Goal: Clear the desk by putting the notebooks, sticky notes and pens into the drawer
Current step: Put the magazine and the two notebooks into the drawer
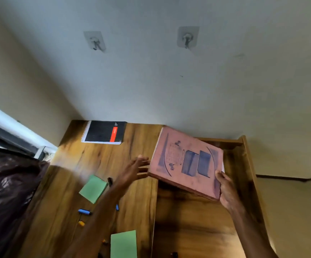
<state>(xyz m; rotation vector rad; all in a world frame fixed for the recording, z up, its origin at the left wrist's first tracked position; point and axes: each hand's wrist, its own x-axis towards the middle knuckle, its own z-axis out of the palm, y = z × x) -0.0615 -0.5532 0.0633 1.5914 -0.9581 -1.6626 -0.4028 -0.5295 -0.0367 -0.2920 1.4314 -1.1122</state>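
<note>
A pink notebook (pixel 186 161) with blue print hangs tilted over the open wooden drawer (pixel 193 220) at the right. My right hand (pixel 227 190) grips its near right corner. My left hand (pixel 134 169) is at its left edge with fingers spread, touching or just short of it. A black spiral notebook (pixel 104 132) with a red stripe lies at the desk's back by the wall. Two green sticky-note pads (pixel 93 188) (pixel 124 243) lie on the desk. A blue pen (pixel 84 211), an orange pen (pixel 81 223) and a black pen (pixel 110 181) lie near my left forearm.
The wooden desk (pixel 72 174) meets the wall at the back. A dark shiny cover (pixel 5 192) lies at the left edge. The drawer's right wall (pixel 251 175) rises beside the notebook. Two adhesive hooks (pixel 95 41) (pixel 187 37) are stuck on the wall.
</note>
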